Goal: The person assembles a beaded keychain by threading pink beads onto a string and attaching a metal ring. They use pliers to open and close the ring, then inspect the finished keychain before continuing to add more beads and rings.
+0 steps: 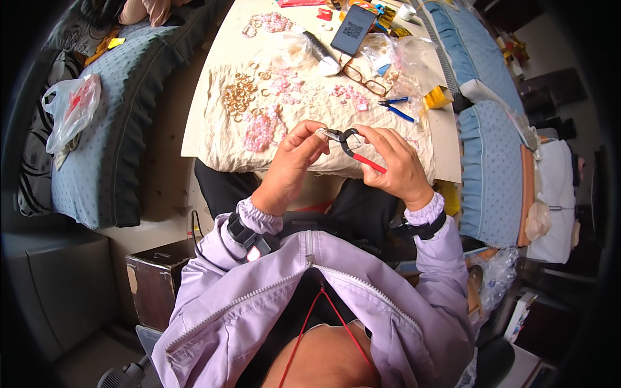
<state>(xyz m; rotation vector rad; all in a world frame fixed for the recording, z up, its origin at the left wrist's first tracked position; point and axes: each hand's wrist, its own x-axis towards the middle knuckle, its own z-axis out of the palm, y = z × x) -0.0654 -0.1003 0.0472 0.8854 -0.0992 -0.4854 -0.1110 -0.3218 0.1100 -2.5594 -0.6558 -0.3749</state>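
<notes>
Nearest, we see the lilac jacket (440,278), its sleeves running up to both hands at the table's near edge. Right hand (400,163): fingers curled around the red-handled pliers (369,162), which sit between the hands, nose pointing left. Left hand (294,158): thumb and forefinger pressed together at that nose; we can't tell what they pinch, too small. Beyond, on the cream cloth (314,107), we have pink beads (260,131) left, gold rings (239,97) just past them, blue-handled pliers (398,110) right. Farther: eyeglasses (366,78) right of centre, then a dark phone (354,31). Far left, more pink pieces (270,23).
</notes>
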